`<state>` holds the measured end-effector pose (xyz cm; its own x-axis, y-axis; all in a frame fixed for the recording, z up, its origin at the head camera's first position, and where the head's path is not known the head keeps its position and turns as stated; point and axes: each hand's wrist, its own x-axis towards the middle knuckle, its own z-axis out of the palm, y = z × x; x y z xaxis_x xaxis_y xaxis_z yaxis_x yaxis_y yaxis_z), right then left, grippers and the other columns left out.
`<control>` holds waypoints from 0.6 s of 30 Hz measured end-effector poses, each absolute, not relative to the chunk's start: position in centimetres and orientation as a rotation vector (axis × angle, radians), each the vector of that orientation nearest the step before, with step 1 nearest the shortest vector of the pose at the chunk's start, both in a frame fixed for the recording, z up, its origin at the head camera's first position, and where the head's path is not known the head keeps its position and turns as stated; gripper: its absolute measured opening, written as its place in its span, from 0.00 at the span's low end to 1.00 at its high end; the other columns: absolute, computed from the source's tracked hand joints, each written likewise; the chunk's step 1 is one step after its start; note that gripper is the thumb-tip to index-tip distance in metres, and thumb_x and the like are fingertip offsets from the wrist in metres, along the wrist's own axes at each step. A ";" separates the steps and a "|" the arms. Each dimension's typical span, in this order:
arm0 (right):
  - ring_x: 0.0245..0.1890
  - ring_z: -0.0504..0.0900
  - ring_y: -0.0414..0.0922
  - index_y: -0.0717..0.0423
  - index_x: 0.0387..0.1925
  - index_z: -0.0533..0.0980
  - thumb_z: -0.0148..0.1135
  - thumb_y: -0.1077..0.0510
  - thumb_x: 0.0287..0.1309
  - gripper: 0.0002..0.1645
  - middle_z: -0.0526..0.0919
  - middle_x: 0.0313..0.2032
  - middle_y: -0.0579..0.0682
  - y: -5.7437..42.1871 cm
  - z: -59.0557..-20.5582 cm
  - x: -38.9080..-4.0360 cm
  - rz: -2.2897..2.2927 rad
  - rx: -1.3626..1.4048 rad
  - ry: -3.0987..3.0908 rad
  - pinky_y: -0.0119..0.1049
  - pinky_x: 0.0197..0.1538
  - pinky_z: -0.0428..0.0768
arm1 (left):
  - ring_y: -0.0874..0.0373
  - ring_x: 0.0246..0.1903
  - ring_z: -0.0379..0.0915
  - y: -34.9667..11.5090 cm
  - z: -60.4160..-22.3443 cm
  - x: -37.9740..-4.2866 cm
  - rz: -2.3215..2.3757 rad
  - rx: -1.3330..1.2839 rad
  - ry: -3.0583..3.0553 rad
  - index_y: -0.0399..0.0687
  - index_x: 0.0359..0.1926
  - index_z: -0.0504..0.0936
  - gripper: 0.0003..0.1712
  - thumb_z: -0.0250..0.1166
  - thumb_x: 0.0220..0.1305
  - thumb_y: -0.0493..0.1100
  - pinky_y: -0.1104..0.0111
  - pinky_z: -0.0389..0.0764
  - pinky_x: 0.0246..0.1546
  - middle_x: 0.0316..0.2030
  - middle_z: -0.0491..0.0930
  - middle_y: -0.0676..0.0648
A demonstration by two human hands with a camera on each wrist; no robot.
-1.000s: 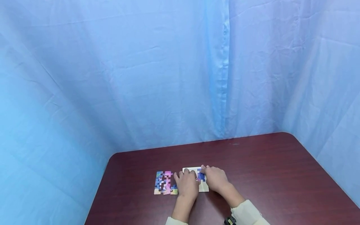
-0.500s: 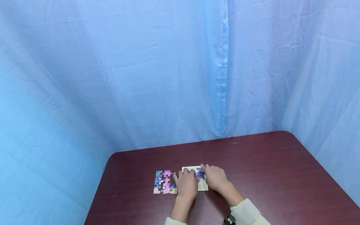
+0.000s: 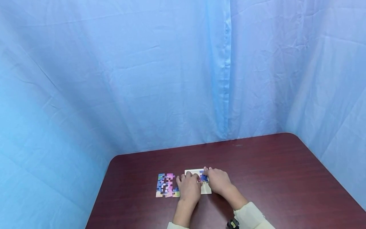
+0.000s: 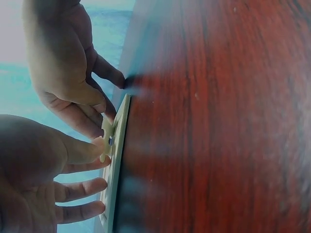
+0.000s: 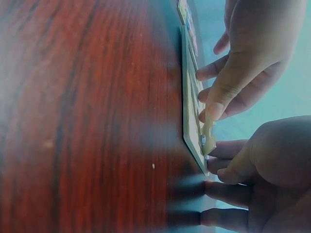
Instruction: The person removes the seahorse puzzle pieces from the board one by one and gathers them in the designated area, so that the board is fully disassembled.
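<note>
My left hand (image 3: 190, 188) is over the puzzle tray (image 3: 206, 190); its thumb and index finger pinch a puzzle piece (image 4: 108, 138) tilted up from the tray. In the right wrist view, other left fingers (image 5: 214, 69) rest along the tray. My right hand (image 3: 219, 182) lies at the tray's far right corner. Its fairly straight fingers (image 5: 228, 145) touch the piece's end and the tray edge, while its thumb stays off the tray. A blue puzzle piece (image 3: 204, 178) shows between the hands. The hands hide much of the tray.
Several pink, blue and green puzzle pieces (image 3: 170, 187) lie, partly joined, left of my left hand on the dark red table (image 3: 137, 203). Blue curtains (image 3: 160, 79) hang behind the table and at both sides. A black wrist device (image 3: 233, 224) shows at the right sleeve.
Both hands stay at the tray with almost the same grip. The blue piece between them shifts slightly in tilt. The whole head view drifts a little.
</note>
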<state>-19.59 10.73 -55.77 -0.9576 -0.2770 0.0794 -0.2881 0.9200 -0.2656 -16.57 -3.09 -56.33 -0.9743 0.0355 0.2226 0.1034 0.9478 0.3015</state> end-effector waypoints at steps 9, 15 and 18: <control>0.45 0.90 0.59 0.47 0.53 0.89 0.62 0.69 0.64 0.22 0.89 0.55 0.62 10.7 -55.8 -19.8 0.443 0.430 -3.038 0.54 0.36 0.85 | 0.45 0.45 0.79 -3.4 -56.2 -16.3 -0.501 -0.112 -2.866 0.52 0.40 0.88 0.10 0.77 0.61 0.48 0.37 0.70 0.63 0.41 0.83 0.46; 0.49 0.90 0.59 0.47 0.54 0.88 0.63 0.70 0.61 0.24 0.88 0.58 0.62 10.7 -55.8 -19.7 0.469 0.421 -3.060 0.54 0.37 0.85 | 0.46 0.44 0.78 -3.7 -56.4 -16.1 -0.527 -0.115 -2.865 0.52 0.39 0.89 0.09 0.77 0.60 0.48 0.39 0.70 0.62 0.40 0.83 0.47; 0.48 0.90 0.58 0.47 0.54 0.88 0.63 0.70 0.62 0.24 0.88 0.57 0.62 10.7 -55.8 -19.6 0.478 0.424 -3.060 0.53 0.35 0.84 | 0.47 0.43 0.78 -3.8 -56.4 -16.0 -0.548 -0.116 -2.865 0.52 0.38 0.89 0.09 0.78 0.59 0.48 0.39 0.70 0.62 0.39 0.82 0.47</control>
